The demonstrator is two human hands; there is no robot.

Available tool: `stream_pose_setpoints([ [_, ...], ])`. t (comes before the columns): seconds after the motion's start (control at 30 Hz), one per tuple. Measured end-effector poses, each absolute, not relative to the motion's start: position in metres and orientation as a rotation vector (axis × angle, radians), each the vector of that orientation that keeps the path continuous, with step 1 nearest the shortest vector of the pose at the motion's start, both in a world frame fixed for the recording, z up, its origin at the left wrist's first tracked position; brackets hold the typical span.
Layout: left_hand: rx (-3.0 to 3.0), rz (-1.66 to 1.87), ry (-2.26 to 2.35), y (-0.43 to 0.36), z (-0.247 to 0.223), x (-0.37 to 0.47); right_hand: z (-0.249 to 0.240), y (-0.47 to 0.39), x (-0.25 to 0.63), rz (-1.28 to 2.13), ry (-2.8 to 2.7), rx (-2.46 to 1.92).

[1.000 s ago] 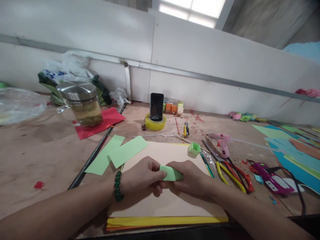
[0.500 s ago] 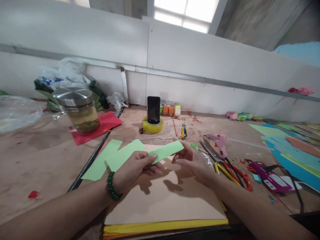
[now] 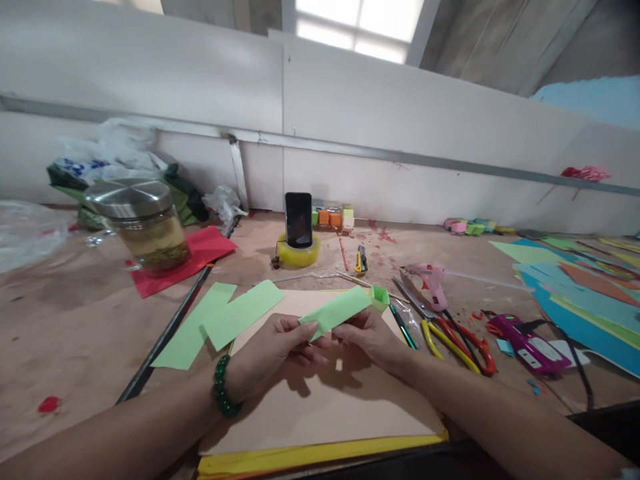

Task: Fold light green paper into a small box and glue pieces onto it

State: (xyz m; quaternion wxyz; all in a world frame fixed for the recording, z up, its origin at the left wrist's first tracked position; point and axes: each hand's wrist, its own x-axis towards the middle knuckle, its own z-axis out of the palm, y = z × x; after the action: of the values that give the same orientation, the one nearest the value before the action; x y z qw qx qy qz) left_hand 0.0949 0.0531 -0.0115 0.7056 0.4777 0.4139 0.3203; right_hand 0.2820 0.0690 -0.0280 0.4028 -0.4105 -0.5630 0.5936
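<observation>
A light green paper strip (image 3: 340, 309) slants upward to the right between my hands. My left hand (image 3: 285, 343), below a green bead bracelet (image 3: 225, 387), pinches its left end with the thumb on top. The fingers of my right hand (image 3: 370, 337) are closed on its lower edge, partly hidden behind the paper. Both hands are above a stack of peach and yellow sheets (image 3: 320, 427). Two more light green paper pieces (image 3: 245, 313) lie to the left, one overlapping the other. A small green paper box (image 3: 379, 297) stands just beyond my right hand.
A lidded glass mug (image 3: 145, 233) stands on red paper at left. A phone (image 3: 299, 220) leans in a yellow tape roll (image 3: 299, 255). On the right lie scissors (image 3: 415, 300), yellow-and-red-handled pliers (image 3: 455, 347), a pink glue gun (image 3: 433, 283), a purple device (image 3: 527, 343) and coloured sheets (image 3: 590, 313).
My right fingers have moved from the strip's right end down to its lower edge. The view has shifted slightly, and the small green box now shows more fully.
</observation>
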Motion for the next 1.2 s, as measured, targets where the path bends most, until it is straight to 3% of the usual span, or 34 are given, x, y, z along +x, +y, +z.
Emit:
stream_pose_setpoints([
  [0.2,1.074,0.712,0.938,0.052,-0.013,0.098,-0.03,0.068,0.283,1.514,-1.347,-1.18],
  [1.2,1.077,0.64,0.996,0.057,-0.01,0.089,-0.021,0.083,0.299,1.486,-1.187,-1.057],
])
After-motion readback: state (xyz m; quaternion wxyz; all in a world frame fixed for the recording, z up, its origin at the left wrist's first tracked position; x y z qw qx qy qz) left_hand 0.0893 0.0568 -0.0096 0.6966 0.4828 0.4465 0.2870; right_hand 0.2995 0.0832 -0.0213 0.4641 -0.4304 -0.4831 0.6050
